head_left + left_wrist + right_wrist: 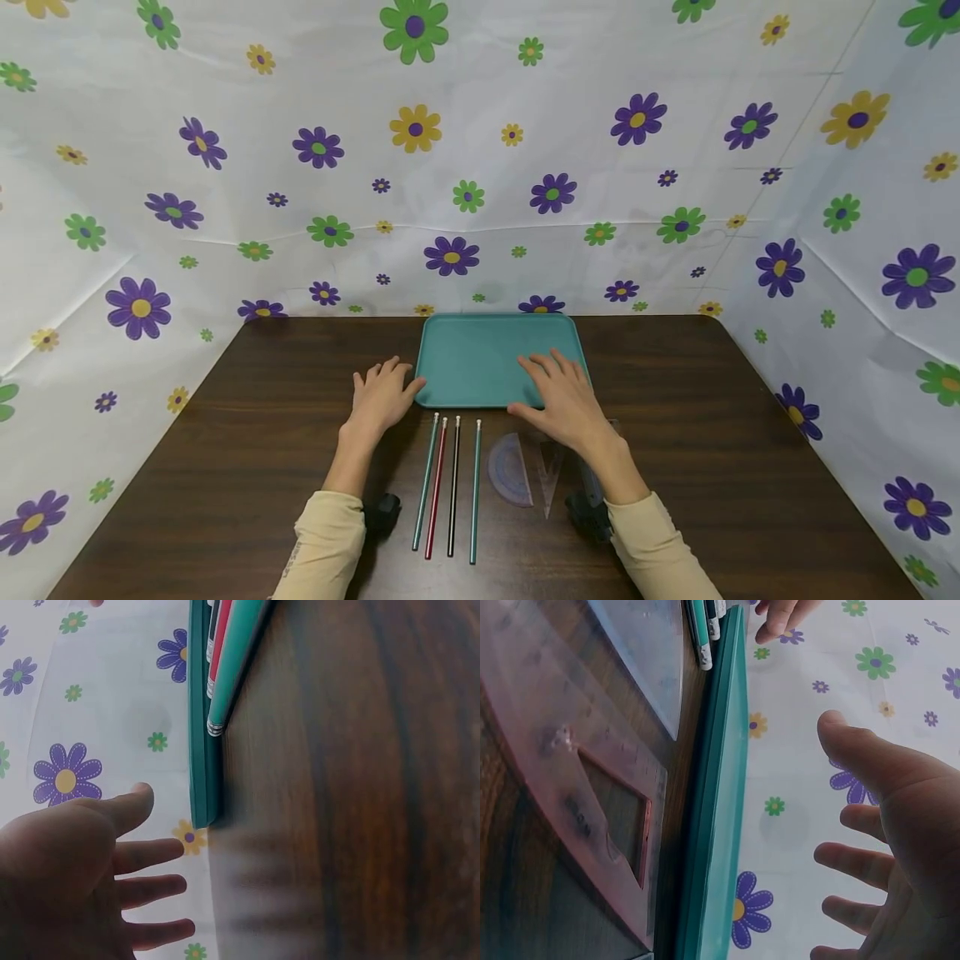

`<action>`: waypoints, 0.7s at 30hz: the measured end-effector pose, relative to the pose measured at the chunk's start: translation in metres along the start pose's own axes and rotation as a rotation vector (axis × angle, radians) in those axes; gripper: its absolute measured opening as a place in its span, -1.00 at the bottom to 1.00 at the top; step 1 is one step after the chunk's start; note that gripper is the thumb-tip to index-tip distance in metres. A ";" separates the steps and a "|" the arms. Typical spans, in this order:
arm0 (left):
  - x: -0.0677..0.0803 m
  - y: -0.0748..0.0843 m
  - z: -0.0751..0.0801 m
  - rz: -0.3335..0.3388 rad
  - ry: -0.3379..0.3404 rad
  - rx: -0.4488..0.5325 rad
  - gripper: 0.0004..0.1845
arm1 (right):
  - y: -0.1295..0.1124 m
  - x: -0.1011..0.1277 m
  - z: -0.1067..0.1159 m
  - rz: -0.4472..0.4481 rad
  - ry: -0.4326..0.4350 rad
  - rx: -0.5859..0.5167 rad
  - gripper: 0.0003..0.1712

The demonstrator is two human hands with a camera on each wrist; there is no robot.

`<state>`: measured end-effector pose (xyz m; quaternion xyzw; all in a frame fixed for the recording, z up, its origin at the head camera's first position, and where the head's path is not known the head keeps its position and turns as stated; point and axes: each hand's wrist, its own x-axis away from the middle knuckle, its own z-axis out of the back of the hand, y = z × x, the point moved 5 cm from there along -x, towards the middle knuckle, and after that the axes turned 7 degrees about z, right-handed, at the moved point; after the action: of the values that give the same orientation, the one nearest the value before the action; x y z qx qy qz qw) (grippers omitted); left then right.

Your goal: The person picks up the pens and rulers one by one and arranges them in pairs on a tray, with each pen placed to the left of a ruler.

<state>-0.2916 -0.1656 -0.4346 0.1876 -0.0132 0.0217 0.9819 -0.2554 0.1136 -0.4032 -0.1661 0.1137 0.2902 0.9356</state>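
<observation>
Status, my read: pieces are laid out in a tidy row and none is gripped; start pose or end pose, can't tell which.

Near to far. Wood table (225,467), pencils nearest: left teal pencil (425,483), red pencil (437,492), black pencil (453,492), right teal pencil (476,496). Long axes run near-far, eraser ends away from the person; left three lean slightly right at the far end, right teal about straight. To their right, clear protractor (510,471), flat edge facing right, curve left. Then set square (555,780), narrow tip toward the person. A bluish strip (592,483) is half under the right forearm, can't ID.

Left hand (381,400) by the tray's left side, fingers spread, contact unclear. Right hand (564,400) above its right part, fingers spread, holding nothing.

Teal tray (480,362) sits just beyond the pencils at the table's far side, long axis left-right. No pencils or drawing tools on it, so any loading isn't done. Flowered cloth (480,158) behind
</observation>
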 end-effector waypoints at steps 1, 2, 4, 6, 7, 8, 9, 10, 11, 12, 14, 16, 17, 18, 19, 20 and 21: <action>0.000 0.000 -0.001 0.003 -0.006 -0.002 -0.38 | -0.001 0.000 0.000 0.003 0.000 -0.001 -0.10; 0.000 -0.001 -0.001 0.006 -0.012 -0.004 -0.38 | -0.002 0.000 0.000 0.006 0.000 -0.002 -0.10; 0.000 -0.002 -0.002 0.011 -0.030 -0.008 -0.39 | -0.004 0.000 0.000 0.012 0.000 0.000 -0.10; 0.000 -0.003 -0.004 0.018 -0.048 -0.009 -0.40 | -0.005 -0.001 0.000 0.021 0.002 0.002 -0.10; 0.001 -0.004 -0.004 0.023 -0.061 -0.008 -0.40 | -0.006 -0.001 0.000 0.025 0.003 0.003 -0.10; 0.001 -0.004 -0.005 0.028 -0.072 -0.007 -0.41 | -0.007 -0.001 0.000 0.030 0.006 0.007 -0.11; 0.000 -0.005 -0.006 0.032 -0.084 -0.009 -0.42 | -0.008 -0.002 0.000 0.034 0.008 0.008 -0.11; 0.000 -0.005 -0.007 0.037 -0.094 -0.009 -0.42 | -0.009 -0.002 0.000 0.036 0.008 0.004 -0.11; 0.000 -0.006 -0.008 0.041 -0.101 -0.010 -0.43 | -0.009 -0.002 0.000 0.036 0.009 0.003 -0.11; 0.000 -0.006 -0.008 0.046 -0.108 -0.012 -0.43 | -0.010 -0.002 0.001 0.036 0.010 -0.001 -0.12; -0.001 -0.007 -0.009 0.055 -0.116 -0.012 -0.43 | -0.012 -0.003 0.001 0.037 0.011 0.000 -0.13; -0.001 -0.007 -0.010 0.064 -0.117 -0.007 -0.44 | -0.013 -0.004 0.001 0.036 0.009 -0.004 -0.14; -0.002 -0.007 -0.010 0.068 -0.118 -0.002 -0.44 | -0.014 -0.004 0.001 0.039 0.009 -0.003 -0.15; -0.002 -0.006 -0.010 0.068 -0.118 -0.002 -0.44 | -0.014 -0.004 0.000 0.042 0.009 -0.001 -0.16; -0.002 -0.007 -0.010 0.068 -0.117 0.002 -0.45 | -0.016 -0.004 0.000 0.045 0.008 0.000 -0.17; -0.002 -0.007 -0.010 0.067 -0.116 0.005 -0.45 | -0.017 -0.004 0.000 0.048 0.008 0.002 -0.17; -0.002 -0.007 -0.010 0.065 -0.117 0.007 -0.45 | -0.018 -0.004 -0.001 0.050 0.005 0.003 -0.18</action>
<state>-0.2929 -0.1688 -0.4463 0.1916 -0.0765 0.0427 0.9775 -0.2482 0.0970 -0.3979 -0.1625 0.1208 0.3131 0.9279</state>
